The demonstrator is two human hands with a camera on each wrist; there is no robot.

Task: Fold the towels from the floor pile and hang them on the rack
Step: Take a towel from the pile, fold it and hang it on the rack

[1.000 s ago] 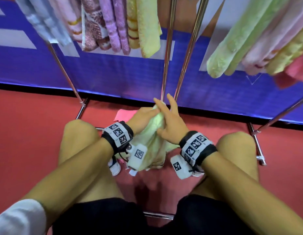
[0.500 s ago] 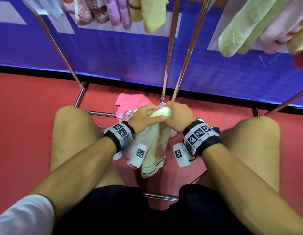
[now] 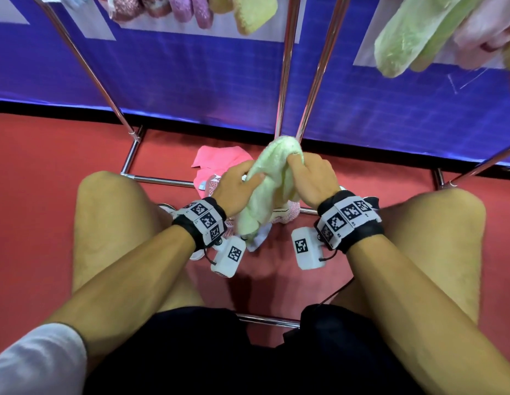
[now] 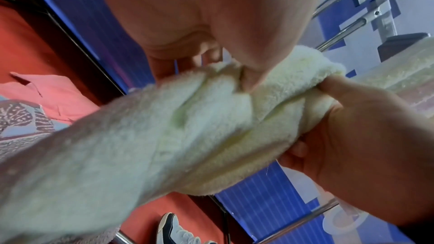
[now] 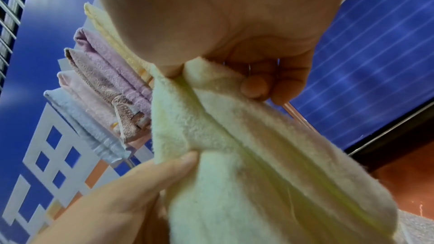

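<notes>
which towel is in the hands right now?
The pale green towel, gripped by both the left hand and right hand; the pink towel lies on the floor.

Bright, even indoor light; wide-angle edge bending; wrist views blurred close up.

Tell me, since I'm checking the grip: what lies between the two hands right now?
Only the pale green towel: the left hand and right hand grip its bunched upper part from either side, as the head view shows.
</notes>
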